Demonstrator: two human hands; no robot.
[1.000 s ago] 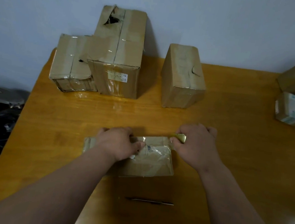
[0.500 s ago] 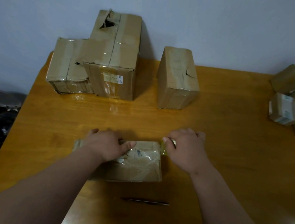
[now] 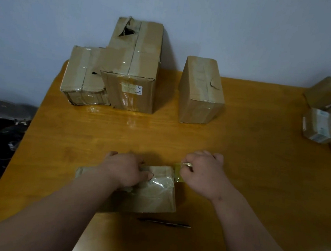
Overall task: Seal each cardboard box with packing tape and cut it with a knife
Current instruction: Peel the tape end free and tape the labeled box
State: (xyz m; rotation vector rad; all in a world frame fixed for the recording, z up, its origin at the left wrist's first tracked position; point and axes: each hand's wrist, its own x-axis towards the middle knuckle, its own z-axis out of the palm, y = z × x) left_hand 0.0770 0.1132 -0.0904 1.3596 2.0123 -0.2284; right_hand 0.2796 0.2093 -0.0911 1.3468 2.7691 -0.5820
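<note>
Right grip (image 3: 201,172) around tape roll (image 3: 184,166)

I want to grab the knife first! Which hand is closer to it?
Right, probably. The knife lies on the table in front of the box; the right hand sits above its right end, the left hand farther up-left on the box.

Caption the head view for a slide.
Left hand steadies small box; right hand pulls tape; knife waits.

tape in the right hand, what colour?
Translucent yellowish tape, held by the right hand; head view, the only one.
</note>
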